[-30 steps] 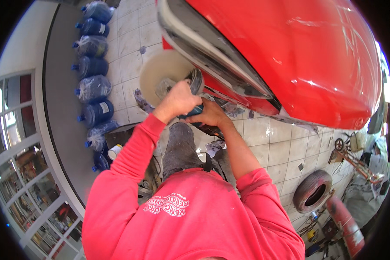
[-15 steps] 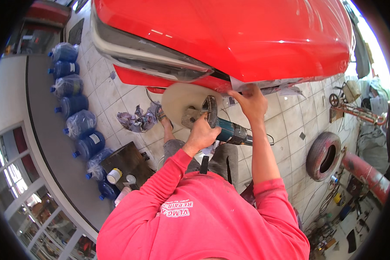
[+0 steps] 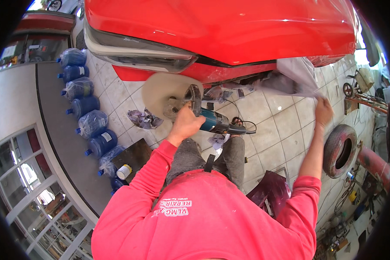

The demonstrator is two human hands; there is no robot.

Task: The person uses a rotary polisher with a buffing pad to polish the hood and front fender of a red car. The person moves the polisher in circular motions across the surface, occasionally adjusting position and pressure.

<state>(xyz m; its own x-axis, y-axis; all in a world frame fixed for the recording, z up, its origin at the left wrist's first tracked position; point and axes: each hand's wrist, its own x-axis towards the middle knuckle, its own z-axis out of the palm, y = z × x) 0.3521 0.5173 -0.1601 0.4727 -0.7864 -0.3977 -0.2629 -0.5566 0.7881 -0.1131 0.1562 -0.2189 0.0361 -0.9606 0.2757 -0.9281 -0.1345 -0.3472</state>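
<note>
A teal and black polisher (image 3: 215, 121) with a wide cream pad (image 3: 154, 92) hangs below the car's headlight (image 3: 149, 60). My left hand (image 3: 187, 125) is wrapped round its black loop handle, beside the grey gear head. Out to the right, my right hand (image 3: 323, 113) pinches the end of a pale, motion-blurred paper sheet (image 3: 292, 77). That sheet stretches from my fingers back to the front edge of the red car (image 3: 229, 30), where its far end meets the bodywork. More crumpled masking paper (image 3: 219, 93) hangs below the bumper, next to the pad.
Several blue water jugs (image 3: 86, 106) line the wall at the left. Crumpled paper (image 3: 144, 118) lies on the tiles near a dark box (image 3: 136, 158) bearing a white tub (image 3: 124, 171). Rightward are a tire (image 3: 340, 151), a hand cart (image 3: 364, 102) and a red cylinder (image 3: 375, 164).
My right hand has swung out rightward from the car's front edge, drawing the paper sheet with it. The polisher in my left hand has shifted slightly left, and the view has moved.
</note>
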